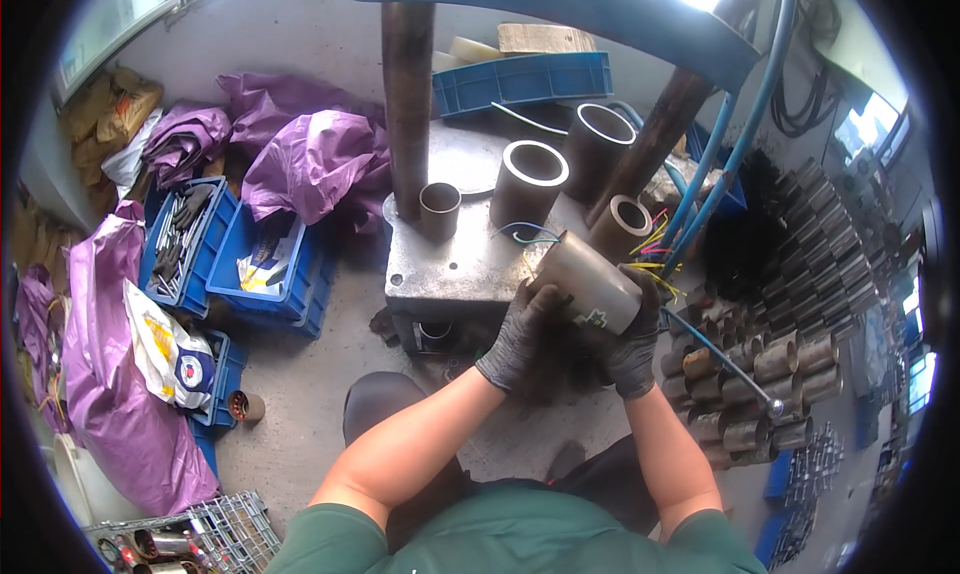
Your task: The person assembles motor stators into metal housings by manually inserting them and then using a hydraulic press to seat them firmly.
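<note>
Between my two dark-gloved hands, tilted in front of the press table, is a grey metal cylinder [592, 279] like a motor housing. Thin coloured wires [538, 236] come out at its upper left end, and a small sticker marks its side. My left hand [525, 332] grips it from the left and below. My right hand [632, 349] wraps round its lower right end, with some fingers hidden. Just beyond, on the metal press table [450, 266], stand a short thin sleeve [440, 214], a thick-walled ring [530, 184], a taller one [597, 149] and a smaller one [628, 222].
Press columns [408, 104] and a blue crossbar [560, 4] rise around the table. At the right, a lever with a ball end [774, 407] sticks out near stacked metal cylinders [750, 399]. Blue crates [262, 289] and purple sacks [130, 374] stand at the left.
</note>
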A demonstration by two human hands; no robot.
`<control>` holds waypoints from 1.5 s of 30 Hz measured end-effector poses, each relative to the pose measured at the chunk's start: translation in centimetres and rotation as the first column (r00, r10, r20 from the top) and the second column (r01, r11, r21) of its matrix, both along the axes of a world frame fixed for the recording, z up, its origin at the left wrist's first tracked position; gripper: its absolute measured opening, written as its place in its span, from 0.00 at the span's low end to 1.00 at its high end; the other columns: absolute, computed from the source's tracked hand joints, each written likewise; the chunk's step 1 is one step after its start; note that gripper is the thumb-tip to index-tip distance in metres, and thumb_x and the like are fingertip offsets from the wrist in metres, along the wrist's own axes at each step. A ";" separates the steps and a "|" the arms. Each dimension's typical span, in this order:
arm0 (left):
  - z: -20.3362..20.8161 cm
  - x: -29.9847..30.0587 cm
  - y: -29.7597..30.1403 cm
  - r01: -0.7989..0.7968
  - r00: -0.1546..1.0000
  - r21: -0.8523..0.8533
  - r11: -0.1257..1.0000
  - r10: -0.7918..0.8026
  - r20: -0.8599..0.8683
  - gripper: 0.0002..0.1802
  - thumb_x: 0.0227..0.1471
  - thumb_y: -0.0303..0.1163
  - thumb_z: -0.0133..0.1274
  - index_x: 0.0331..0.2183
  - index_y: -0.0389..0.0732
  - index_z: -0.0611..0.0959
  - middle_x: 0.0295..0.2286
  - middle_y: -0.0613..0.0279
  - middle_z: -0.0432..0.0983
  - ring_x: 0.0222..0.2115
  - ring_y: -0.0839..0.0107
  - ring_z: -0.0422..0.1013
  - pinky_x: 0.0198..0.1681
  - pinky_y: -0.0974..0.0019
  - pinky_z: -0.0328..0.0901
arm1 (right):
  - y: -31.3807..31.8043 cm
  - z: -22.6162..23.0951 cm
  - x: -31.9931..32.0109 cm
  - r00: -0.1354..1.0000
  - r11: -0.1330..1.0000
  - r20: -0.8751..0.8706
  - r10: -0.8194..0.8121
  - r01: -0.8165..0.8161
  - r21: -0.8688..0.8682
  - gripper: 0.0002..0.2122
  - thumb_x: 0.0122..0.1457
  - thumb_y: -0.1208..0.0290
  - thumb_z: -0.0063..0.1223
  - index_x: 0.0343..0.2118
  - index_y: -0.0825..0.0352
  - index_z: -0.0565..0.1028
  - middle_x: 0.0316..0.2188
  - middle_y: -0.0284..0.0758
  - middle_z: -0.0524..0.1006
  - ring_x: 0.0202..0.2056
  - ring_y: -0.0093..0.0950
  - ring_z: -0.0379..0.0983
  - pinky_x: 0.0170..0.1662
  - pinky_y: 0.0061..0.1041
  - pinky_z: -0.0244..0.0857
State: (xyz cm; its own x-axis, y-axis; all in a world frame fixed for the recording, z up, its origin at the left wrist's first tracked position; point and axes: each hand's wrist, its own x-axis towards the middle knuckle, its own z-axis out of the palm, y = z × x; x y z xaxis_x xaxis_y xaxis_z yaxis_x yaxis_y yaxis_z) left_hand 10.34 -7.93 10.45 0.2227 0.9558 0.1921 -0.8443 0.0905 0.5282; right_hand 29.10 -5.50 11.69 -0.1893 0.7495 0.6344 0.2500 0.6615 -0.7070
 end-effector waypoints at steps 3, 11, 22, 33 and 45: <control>0.0 -0.3 0.3 -0.106 0.987 -0.008 0.994 0.105 -0.119 0.35 0.63 0.52 0.60 0.61 0.41 0.72 0.51 0.58 0.75 0.52 0.65 0.72 0.58 0.58 0.68 | 1.3 2.6 -1.0 0.939 0.984 -0.343 0.019 -0.078 -0.158 0.46 0.49 0.61 0.81 0.70 0.55 0.62 0.61 0.38 0.71 0.61 0.36 0.70 0.62 0.39 0.69; -0.7 -0.9 1.6 -0.168 0.912 0.012 0.986 0.160 -0.378 0.25 0.68 0.45 0.56 0.57 0.39 0.77 0.49 0.57 0.79 0.49 0.68 0.73 0.55 0.62 0.70 | 10.4 11.2 -3.5 0.897 0.963 -0.425 0.117 -0.208 -0.173 0.34 0.58 0.78 0.70 0.67 0.60 0.66 0.55 0.36 0.74 0.54 0.30 0.75 0.58 0.33 0.76; 1.1 -1.8 0.4 0.112 0.179 0.523 0.845 0.501 -0.847 0.33 0.62 0.50 0.58 0.58 0.34 0.77 0.46 0.38 0.80 0.48 0.43 0.77 0.55 0.49 0.71 | 19.8 16.4 -6.7 0.999 0.948 0.029 -0.029 0.037 -0.317 0.36 0.53 0.67 0.76 0.64 0.72 0.70 0.51 0.42 0.80 0.49 0.30 0.77 0.55 0.29 0.73; 0.0 -1.2 1.1 0.408 -0.018 0.491 0.769 0.545 -0.839 0.35 0.61 0.56 0.56 0.55 0.36 0.80 0.46 0.44 0.79 0.49 0.46 0.75 0.56 0.48 0.69 | 20.0 19.7 -14.3 0.698 0.975 0.686 -0.206 0.209 0.080 0.29 0.55 0.50 0.69 0.56 0.63 0.81 0.53 0.45 0.83 0.55 0.42 0.80 0.60 0.36 0.71; -0.3 -0.8 0.7 0.457 -0.073 0.437 0.775 0.522 -0.850 0.30 0.60 0.52 0.59 0.53 0.38 0.82 0.44 0.45 0.79 0.48 0.48 0.77 0.54 0.48 0.70 | 18.6 21.8 -16.8 0.393 0.918 0.885 -0.251 0.386 0.089 0.26 0.60 0.45 0.56 0.55 0.56 0.82 0.53 0.46 0.82 0.54 0.44 0.80 0.60 0.43 0.71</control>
